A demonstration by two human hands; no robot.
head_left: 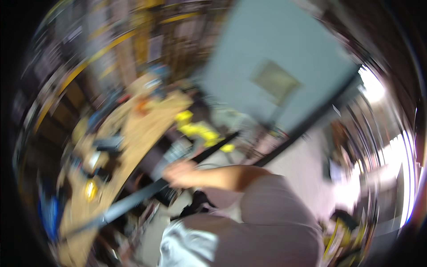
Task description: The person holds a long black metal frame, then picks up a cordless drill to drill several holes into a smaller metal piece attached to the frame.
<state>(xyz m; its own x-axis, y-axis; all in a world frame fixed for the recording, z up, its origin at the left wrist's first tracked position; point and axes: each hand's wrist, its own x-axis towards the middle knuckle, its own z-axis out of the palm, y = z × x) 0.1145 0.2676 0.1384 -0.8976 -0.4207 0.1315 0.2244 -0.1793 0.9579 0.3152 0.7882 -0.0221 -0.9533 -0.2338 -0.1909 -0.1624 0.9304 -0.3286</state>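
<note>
My right hand [180, 173] is closed around a long straight bar [135, 197], which looks grey on one side of the hand and dark on the other. The bar slants from the lower left, across the edge of a wooden workbench [144, 138], up toward the middle of the view. Motion smears everything, so the bar's exact kind does not show. My right forearm reaches in from a pale, greyish-pink sleeve [271, 200]. My left hand does not appear.
Small tools and a yellow round object [91, 190] lie on the bench. Shelving [102, 53] with yellow edges stands behind it. Beyond my arm are a yellow item [198, 130] and a large pale blue panel [284, 44]. Grey floor [302, 164] shows at right.
</note>
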